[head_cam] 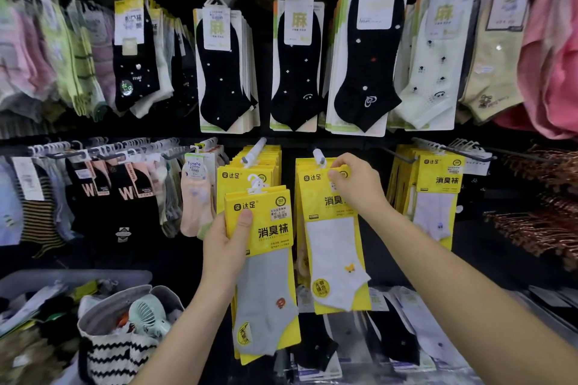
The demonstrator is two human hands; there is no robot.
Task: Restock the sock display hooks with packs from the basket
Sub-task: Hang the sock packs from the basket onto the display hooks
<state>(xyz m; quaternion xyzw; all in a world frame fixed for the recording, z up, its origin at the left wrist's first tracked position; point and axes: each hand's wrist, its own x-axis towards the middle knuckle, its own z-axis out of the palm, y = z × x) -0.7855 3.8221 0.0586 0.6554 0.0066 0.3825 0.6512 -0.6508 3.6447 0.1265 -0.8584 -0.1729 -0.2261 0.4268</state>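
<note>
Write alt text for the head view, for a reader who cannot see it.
A person's right hand pinches the top of a yellow pack with a white sock at a display hook, while the left hand holds a stack of yellow packs with a grey sock in front. Around them the wall carries hanging sock packs.

The display hooks are carrying yellow sock packs at centre and 3 o'clock. Black sock packs are hanging at 12 o'clock and striped sock packs at 9 o'clock.

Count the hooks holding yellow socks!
3: one hook above the packs in the left hand, one over the pack in the right hand, one far right. Others may be hidden.
</note>
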